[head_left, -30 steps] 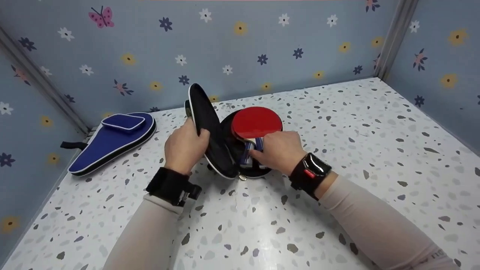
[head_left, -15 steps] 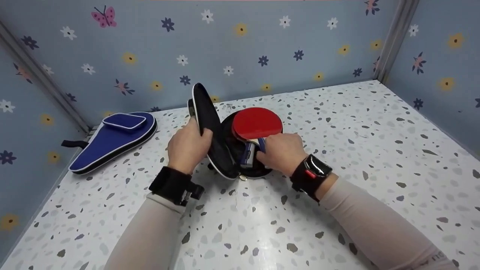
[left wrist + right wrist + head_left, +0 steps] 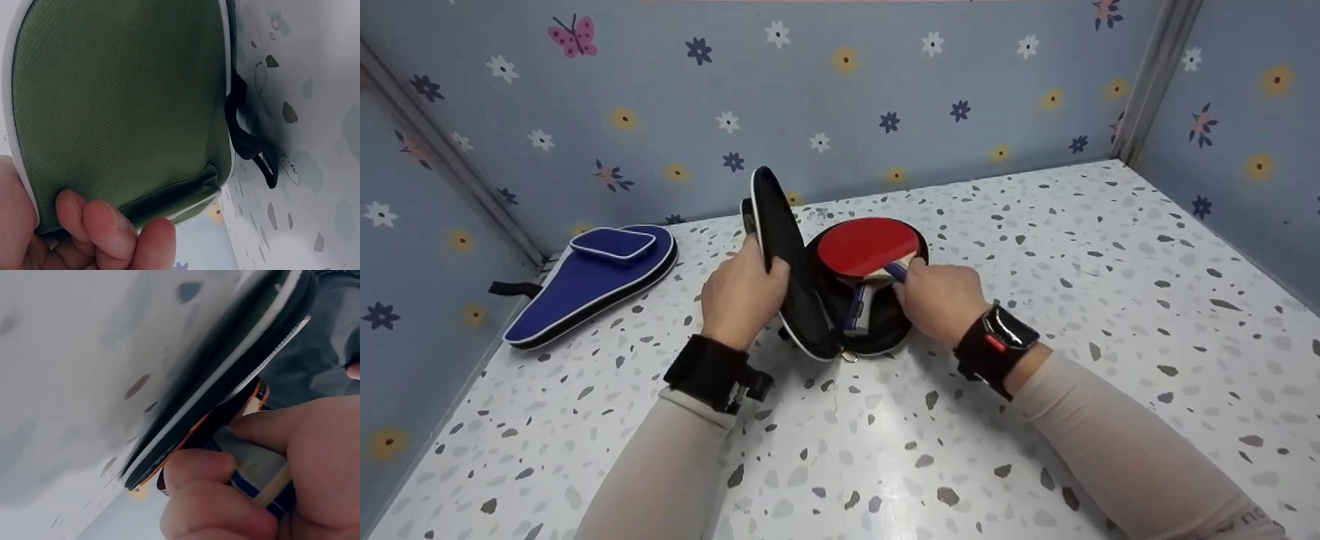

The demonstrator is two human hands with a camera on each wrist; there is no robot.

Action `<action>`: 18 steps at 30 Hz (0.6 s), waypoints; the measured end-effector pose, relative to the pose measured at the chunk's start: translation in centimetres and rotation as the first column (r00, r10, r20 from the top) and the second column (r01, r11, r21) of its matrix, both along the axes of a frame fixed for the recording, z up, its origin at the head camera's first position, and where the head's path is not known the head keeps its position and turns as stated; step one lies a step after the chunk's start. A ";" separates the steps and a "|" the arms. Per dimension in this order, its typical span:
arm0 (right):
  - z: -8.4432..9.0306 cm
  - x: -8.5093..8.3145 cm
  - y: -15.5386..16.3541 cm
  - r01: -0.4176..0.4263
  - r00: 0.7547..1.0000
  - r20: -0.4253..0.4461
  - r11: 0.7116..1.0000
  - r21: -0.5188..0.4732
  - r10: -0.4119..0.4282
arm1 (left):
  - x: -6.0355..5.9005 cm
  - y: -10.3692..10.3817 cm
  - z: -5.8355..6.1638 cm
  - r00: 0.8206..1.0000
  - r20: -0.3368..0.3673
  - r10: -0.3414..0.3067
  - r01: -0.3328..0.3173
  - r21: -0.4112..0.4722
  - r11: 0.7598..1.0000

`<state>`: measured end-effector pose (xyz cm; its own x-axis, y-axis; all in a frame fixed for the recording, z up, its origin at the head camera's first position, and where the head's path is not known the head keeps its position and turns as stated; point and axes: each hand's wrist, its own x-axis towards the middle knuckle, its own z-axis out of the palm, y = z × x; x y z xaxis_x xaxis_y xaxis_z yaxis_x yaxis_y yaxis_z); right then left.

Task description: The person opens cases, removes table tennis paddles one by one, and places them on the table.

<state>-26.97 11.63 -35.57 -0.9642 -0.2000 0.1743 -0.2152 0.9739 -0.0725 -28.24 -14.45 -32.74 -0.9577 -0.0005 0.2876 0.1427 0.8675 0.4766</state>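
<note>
A table tennis paddle case lies unzipped on the table, its black-lined flap (image 3: 784, 255) raised on the left. My left hand (image 3: 744, 292) grips the flap's edge; the left wrist view shows its green fabric outside (image 3: 124, 101) with my fingertips against it. In the case's lower half (image 3: 889, 337) lie two paddles, one over the other. The upper one's red face (image 3: 866, 247) points up, and my right hand (image 3: 945, 296) holds its blue-and-white handle (image 3: 259, 464), turned out to the right. Below it, the other paddle's handle (image 3: 859, 311) points toward me.
A blue paddle case (image 3: 600, 277) with white piping and a black strap lies at the back left. Flower-patterned walls (image 3: 840, 105) enclose the speckled table (image 3: 1072, 255) at the back and sides. A small zipper pull (image 3: 849, 357) hangs at the open case's front.
My right hand has turned the upper paddle so its handle swings rightward, off the lower one, whose handle now shows more fully. My left hand still holds the flap up.
</note>
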 end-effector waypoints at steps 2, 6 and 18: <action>0.0 -0.1 0.3 0.011 1.000 0.008 1.000 0.000 -0.011 | 0.0 0.0 0.0 1.000 0.001 0.005 -0.005 0.003 1.000; 0.0 -0.3 1.0 -0.002 1.000 -0.002 1.000 -0.009 0.002 | 0.0 0.1 -0.1 1.000 0.010 0.010 -0.010 0.008 1.000; 0.2 -1.3 4.9 -0.045 0.998 -0.040 0.999 0.009 0.046 | 0.0 0.3 -0.1 1.000 0.005 0.019 -0.019 0.008 1.000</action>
